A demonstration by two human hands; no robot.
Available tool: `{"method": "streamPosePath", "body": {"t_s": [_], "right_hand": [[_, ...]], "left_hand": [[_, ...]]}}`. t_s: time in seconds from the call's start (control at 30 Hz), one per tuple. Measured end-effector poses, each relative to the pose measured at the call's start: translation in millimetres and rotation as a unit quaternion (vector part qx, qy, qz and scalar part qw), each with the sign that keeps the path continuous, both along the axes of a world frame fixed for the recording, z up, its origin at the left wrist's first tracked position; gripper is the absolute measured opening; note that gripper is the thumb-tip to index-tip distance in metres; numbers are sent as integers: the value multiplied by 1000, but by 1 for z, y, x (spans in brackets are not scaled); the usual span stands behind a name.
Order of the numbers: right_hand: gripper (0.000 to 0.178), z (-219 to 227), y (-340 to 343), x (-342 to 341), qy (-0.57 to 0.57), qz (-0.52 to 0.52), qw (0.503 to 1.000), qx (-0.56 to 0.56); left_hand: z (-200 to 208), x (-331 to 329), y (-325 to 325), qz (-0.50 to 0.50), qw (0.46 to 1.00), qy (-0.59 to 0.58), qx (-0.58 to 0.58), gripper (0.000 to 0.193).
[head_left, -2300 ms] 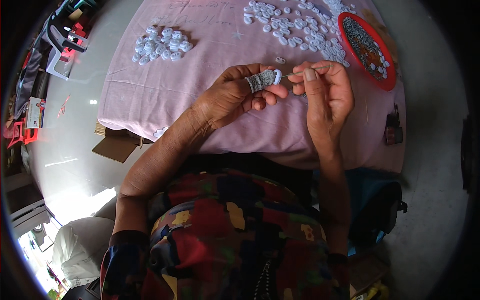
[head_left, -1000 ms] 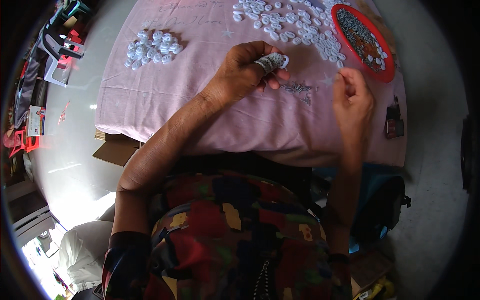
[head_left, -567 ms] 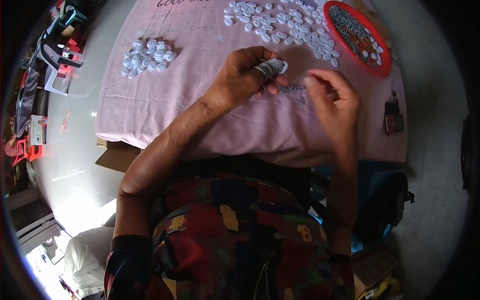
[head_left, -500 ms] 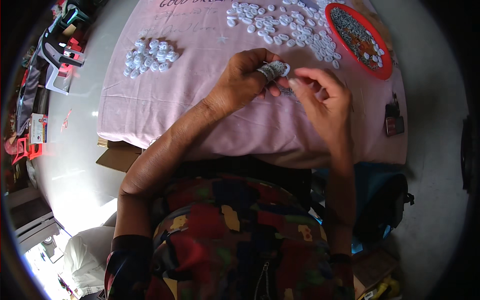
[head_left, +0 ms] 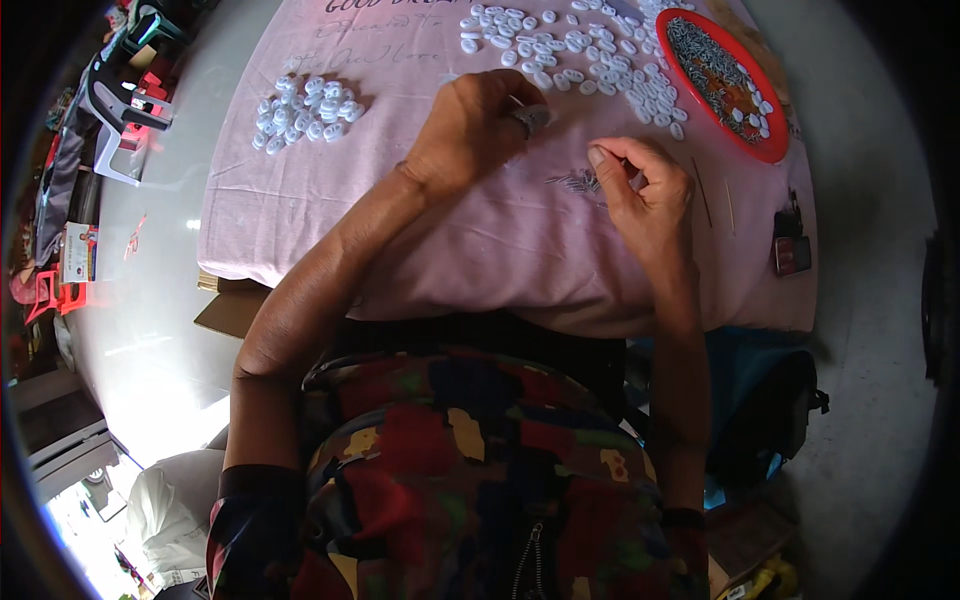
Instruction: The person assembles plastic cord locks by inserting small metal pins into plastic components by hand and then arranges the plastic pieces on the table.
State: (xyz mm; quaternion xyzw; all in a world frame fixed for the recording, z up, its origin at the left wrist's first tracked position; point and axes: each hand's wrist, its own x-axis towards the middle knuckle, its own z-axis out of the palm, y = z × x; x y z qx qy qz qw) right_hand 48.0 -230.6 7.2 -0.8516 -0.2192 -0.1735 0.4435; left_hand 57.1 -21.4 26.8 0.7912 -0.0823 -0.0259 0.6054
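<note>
Over the middle of the pink-covered table, my left hand (head_left: 465,130) is closed, its fingers curled. A blurred whitish-grey thing (head_left: 537,116) shows at its fingertips; I cannot tell where finger wrapping ends and any held piece begins. To the right, my right hand (head_left: 645,190) is pinched, thumb against forefinger, and what sits between them is too small to make out. Just beside its fingertips lies a small heap of thin grey metal pins (head_left: 575,182). A cluster of white oval plastic pieces (head_left: 308,112) rests left of my left hand.
Many more white oval pieces (head_left: 600,60) spread across the far side. A red oval tray (head_left: 775,148) at the far right holds grey metal pins and some white pieces. Two thin sticks (head_left: 703,190) and a small dark object (head_left: 791,254) lie near the right edge.
My hands have drawn apart: the left moved left and away from me, its white oval piece no longer distinct. The right stays near the pins, which now show more.
</note>
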Motion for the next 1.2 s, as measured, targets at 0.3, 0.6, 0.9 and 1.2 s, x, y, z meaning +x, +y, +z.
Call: {"method": "streamPosePath", "body": {"t_s": [0.3,0.6,0.9,1.2], "right_hand": [[10,-10,-4,1,-15,-21,999,44],[11,-5,-1,-5,22,-24,995,93],[13,1,5,-12,76,78,984,138],[14,24,19,-26,62,120,990,50]], "left_hand": [[-3,-4,21,29,979,-112,166,22],[-10,-34,22,-7,966,-139,216,20],[-11,-43,10,-52,997,-32,-37,32],[-10,-48,3,-91,984,-23,-153,30]]}}
